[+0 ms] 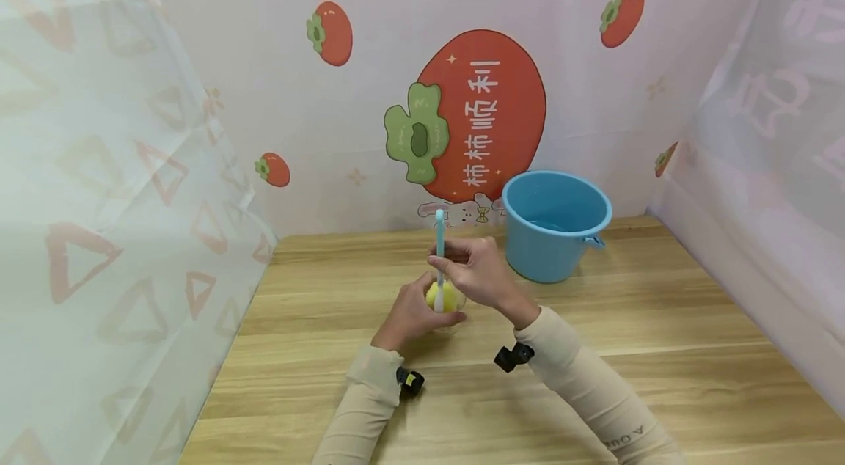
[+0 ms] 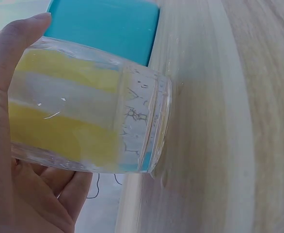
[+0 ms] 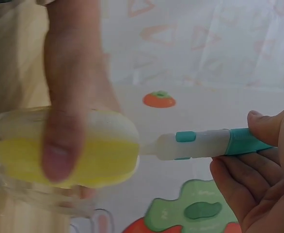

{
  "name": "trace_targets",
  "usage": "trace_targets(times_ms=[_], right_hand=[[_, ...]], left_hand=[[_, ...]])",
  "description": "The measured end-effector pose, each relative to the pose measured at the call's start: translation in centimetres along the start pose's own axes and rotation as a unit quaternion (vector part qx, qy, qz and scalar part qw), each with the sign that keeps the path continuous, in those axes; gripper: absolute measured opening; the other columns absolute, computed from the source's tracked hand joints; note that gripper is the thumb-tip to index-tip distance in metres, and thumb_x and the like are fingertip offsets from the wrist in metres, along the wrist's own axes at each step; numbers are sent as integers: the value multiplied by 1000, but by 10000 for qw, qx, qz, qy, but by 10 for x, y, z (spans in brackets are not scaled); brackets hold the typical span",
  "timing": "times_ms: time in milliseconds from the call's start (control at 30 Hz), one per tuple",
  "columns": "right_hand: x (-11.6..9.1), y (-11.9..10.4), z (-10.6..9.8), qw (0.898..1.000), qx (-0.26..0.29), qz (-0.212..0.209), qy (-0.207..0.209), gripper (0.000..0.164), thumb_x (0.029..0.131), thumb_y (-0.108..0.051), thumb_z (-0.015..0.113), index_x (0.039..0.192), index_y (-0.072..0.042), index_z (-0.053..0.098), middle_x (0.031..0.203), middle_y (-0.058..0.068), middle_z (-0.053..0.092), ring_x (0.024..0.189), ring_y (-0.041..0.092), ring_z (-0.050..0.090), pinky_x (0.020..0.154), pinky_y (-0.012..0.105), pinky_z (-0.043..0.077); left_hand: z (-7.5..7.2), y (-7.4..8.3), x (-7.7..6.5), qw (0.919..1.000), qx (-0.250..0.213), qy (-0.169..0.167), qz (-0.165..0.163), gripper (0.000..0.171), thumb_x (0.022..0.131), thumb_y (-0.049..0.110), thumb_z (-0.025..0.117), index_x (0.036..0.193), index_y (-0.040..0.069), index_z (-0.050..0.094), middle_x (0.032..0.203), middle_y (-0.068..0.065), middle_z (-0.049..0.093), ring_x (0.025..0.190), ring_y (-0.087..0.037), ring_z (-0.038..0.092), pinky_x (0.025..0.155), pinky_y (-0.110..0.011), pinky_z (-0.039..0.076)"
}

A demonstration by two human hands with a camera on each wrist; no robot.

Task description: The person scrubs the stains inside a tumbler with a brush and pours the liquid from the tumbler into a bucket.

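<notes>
My left hand (image 1: 416,309) grips a clear glass cup (image 2: 139,114) around its side, thumb on one side and fingers on the other. The cup is upright, its base right at the wooden table top. Inside sits the yellow and white sponge head (image 3: 115,158) of a cup brush, its upper end showing above the rim. From there the brush's white and turquoise handle (image 1: 440,234) rises straight up. My right hand (image 1: 482,273) pinches that handle between thumb and fingers, above the left hand. The brush tip is seen only through the glass.
A light blue bucket (image 1: 543,249) with a handle stands behind and to the right of my hands, near the back edge of the table (image 1: 317,333). White cloth walls (image 1: 370,113) printed with persimmons and triangles enclose the back and sides.
</notes>
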State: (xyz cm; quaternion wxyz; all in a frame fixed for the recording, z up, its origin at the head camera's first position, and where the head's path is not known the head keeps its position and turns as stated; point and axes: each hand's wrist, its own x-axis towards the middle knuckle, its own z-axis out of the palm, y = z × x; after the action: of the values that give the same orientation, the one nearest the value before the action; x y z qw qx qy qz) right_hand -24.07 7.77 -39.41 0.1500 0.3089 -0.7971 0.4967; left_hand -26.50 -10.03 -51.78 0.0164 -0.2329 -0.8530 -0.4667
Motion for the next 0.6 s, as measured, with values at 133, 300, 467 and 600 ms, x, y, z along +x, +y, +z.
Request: trace_targets(times_ms=[133,300,467,600], right_hand=[[-4,9,9,10000,2,-49,-38,11,96,-12,78,104,-5,80,97,5,82,92,16,81,82,30,64],[1,5,9,9996,-56,-234,-131,10,96,-12,78,104,-6,80,96,5,82,94,17,81,84,31,64],[10,-3,-2,9993,105,-364,-4,10,95,-10,79,104,-5,80,97,8,82,94,20,81,83,34,64],[16,-3,-6,9994,198,-290,-24,9,95,-9,79,103,-5,79,97,8,81,93,20,81,84,36,65]], left_hand=[[-1,2,-1,10000,26,16,28,76,77,53,92,140,26,61,99,6,71,85,-12,64,71,-29,54],[-1,1,-2,10000,-8,13,1,73,78,51,92,138,24,61,101,5,72,85,-11,64,70,-28,55],[0,1,-1,10000,16,-30,-24,64,77,51,93,126,24,63,92,4,70,79,-11,63,66,-28,55],[-1,1,0,10000,3,-33,-70,57,76,51,93,115,24,63,88,5,68,75,-10,63,65,-28,54]])
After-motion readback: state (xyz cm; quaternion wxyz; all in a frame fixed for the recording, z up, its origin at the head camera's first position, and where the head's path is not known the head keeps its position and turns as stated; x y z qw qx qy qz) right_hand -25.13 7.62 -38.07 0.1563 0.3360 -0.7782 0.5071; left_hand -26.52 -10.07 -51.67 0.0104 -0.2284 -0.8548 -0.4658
